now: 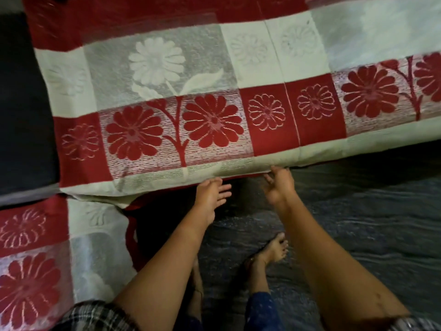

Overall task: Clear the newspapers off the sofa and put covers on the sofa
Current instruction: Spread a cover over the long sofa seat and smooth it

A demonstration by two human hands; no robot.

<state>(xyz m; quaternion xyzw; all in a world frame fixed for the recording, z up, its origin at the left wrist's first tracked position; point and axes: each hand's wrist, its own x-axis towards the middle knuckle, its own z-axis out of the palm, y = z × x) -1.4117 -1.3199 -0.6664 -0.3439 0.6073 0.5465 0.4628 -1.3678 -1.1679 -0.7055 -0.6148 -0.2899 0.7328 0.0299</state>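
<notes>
A red and cream cover [167, 111] with a woven flower pattern lies spread over the sofa seat across the upper part of the head view. My left hand [211, 194] reaches to its front hem with fingers spread and nothing in it. My right hand [278, 182] is at the same hem a little to the right, fingertips touching the cream edge; whether it pinches the cloth I cannot tell. A second cover [47, 254] of the same pattern lies on the seat at the lower left. No newspapers are in view.
A dark bare sofa cushion [21, 103] shows at the left edge. The dark grey floor [358, 223] stretches to the right and below. My bare feet [272, 252] stand on it close to the sofa front.
</notes>
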